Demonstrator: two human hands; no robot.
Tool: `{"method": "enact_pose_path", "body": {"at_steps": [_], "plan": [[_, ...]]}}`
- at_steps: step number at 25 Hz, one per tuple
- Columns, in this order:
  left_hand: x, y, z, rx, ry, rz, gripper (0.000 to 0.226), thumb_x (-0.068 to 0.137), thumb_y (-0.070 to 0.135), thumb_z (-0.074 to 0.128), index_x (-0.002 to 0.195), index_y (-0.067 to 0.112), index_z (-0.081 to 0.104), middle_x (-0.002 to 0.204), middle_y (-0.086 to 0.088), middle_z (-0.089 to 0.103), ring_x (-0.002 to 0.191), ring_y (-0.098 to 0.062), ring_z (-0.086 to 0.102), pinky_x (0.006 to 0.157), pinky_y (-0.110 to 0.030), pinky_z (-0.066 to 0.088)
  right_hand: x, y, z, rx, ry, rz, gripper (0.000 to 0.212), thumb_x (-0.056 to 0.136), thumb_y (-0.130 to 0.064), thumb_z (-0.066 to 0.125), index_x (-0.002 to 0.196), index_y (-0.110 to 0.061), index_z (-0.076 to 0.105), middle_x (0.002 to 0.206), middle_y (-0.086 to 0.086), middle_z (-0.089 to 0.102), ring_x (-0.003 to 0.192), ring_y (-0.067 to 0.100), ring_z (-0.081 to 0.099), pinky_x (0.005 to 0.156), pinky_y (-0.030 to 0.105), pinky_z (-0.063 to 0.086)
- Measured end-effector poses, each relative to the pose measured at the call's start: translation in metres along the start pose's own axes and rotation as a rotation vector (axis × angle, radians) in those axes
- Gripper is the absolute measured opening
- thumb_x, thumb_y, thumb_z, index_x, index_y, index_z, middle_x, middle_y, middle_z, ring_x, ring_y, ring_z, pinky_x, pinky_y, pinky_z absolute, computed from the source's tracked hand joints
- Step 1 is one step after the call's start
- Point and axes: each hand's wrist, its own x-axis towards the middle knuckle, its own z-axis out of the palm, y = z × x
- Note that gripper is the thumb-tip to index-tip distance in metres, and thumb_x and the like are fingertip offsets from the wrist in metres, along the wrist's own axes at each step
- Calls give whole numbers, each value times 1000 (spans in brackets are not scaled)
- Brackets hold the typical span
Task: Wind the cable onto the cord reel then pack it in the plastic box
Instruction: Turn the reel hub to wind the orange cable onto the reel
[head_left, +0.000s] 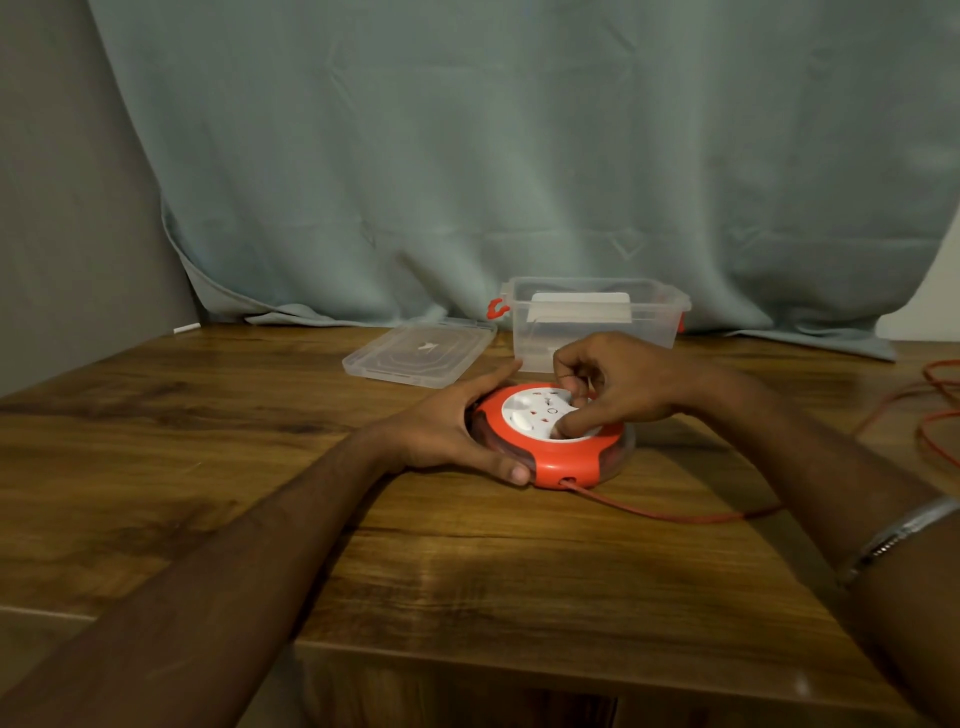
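A round red cord reel with a white socket face lies flat on the wooden table. My left hand grips its left rim. My right hand rests on the white centre, fingers curled on it. A red cable leaves the reel's front and runs right under my right forearm; loose loops of it lie at the right edge. Behind the reel stands the clear plastic box, open, with red latches.
The box's clear lid lies flat to the left of the box. A pale green curtain hangs behind the table. The table's front edge runs below my forearms. A metal bangle is on my right wrist.
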Motion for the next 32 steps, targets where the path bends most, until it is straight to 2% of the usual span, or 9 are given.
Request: {"method": "enact_pose_path", "body": {"at_steps": [3, 7, 13, 15, 18, 21, 24, 26, 32], "plan": [[0, 0, -1, 4, -3, -2, 134, 54, 56, 98, 162, 48, 18, 163, 19, 35, 144, -1, 39, 120, -28, 33, 1, -1, 2, 2, -10, 4, 37, 76, -35, 87, 64, -22, 54, 57, -14, 59, 64, -5, 61, 55, 27, 40], [0, 0, -1, 9, -7, -3, 135, 53, 59, 96, 162, 48, 18, 164, 19, 33, 144, -2, 38, 117, -25, 34, 1, -6, 6, -40, 29, 14, 46, 75, -39, 86, 57, -21, 48, 51, -8, 49, 51, 0, 52, 56, 35, 38], [-1, 1, 0, -7, -21, 1, 136, 53, 57, 97, 163, 47, 17, 162, 22, 35, 136, 8, 42, 107, -11, 38, 0, -14, 9, -25, 83, 10, 55, 79, -47, 83, 49, -18, 48, 41, -9, 47, 43, 7, 45, 55, 32, 40], [0, 1, 0, -12, -10, 11, 136, 54, 54, 97, 163, 47, 16, 162, 20, 37, 141, 2, 42, 117, -23, 37, -1, -14, 7, -34, 105, -8, 46, 81, -42, 83, 55, -18, 54, 47, -9, 53, 47, 6, 48, 56, 31, 42], [0, 2, 1, -4, 2, 13, 136, 54, 55, 98, 163, 47, 16, 163, 17, 37, 145, -4, 40, 122, -35, 35, -4, -12, -1, 33, 90, -49, 14, 78, -11, 79, 78, -19, 68, 70, -17, 67, 57, 0, 56, 57, 20, 43], [0, 1, 0, -5, -1, 5, 136, 53, 57, 98, 162, 50, 17, 164, 17, 35, 146, -7, 39, 123, -38, 35, -6, -7, -5, 91, -37, -27, 37, 74, 4, 76, 102, -20, 70, 85, -34, 68, 59, 0, 56, 55, 18, 45], [0, 1, 0, -10, -12, 6, 137, 52, 58, 98, 161, 51, 17, 164, 18, 34, 144, -4, 39, 121, -34, 36, -4, -1, -7, 136, -100, -13, 49, 76, 8, 75, 115, -21, 69, 113, -5, 74, 68, 17, 56, 63, 38, 47], [0, 1, 0, -12, -18, 8, 137, 51, 59, 98, 161, 51, 16, 165, 19, 33, 144, -3, 39, 121, -32, 35, -4, 2, -8, 163, -116, -13, 50, 77, 10, 74, 117, -20, 69, 114, 6, 73, 68, 21, 54, 65, 42, 45], [0, -1, -1, -29, -45, 0, 136, 52, 56, 98, 160, 55, 15, 163, 19, 34, 143, -2, 40, 116, -25, 37, -7, 2, -13, 168, -134, -1, 44, 76, 1, 83, 109, -20, 63, 117, -8, 75, 56, 6, 52, 58, 29, 46]]}}
